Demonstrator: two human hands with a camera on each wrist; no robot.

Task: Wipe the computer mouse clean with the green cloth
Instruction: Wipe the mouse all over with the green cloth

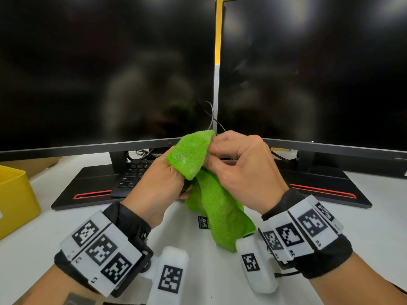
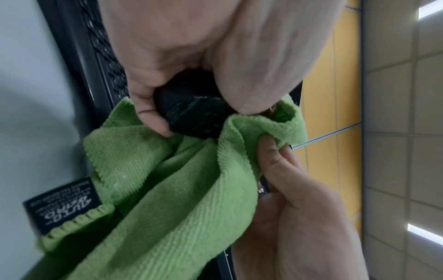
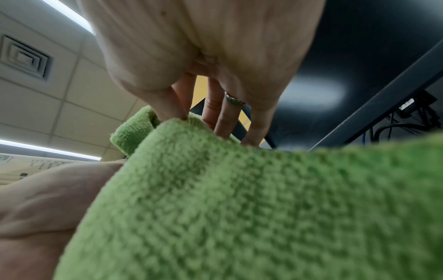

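My left hand (image 1: 163,179) grips the black computer mouse (image 2: 194,113) above the desk; in the head view the mouse is almost wholly hidden behind the hand and cloth. The green cloth (image 1: 211,194) is draped over the top of the mouse and hangs down to the desk, its black label (image 2: 62,204) showing. My right hand (image 1: 240,164) pinches the upper fold of the cloth (image 2: 261,128) against the mouse. In the right wrist view the cloth (image 3: 239,199) fills the lower half below my curled fingers (image 3: 225,113).
Two dark monitors (image 1: 105,69) (image 1: 312,69) stand on black bases close behind my hands. A black keyboard (image 1: 134,175) lies under the left screen. A yellow box (image 1: 15,194) sits at the left edge of the white desk (image 1: 44,227). Cables (image 1: 211,115) hang between the screens.
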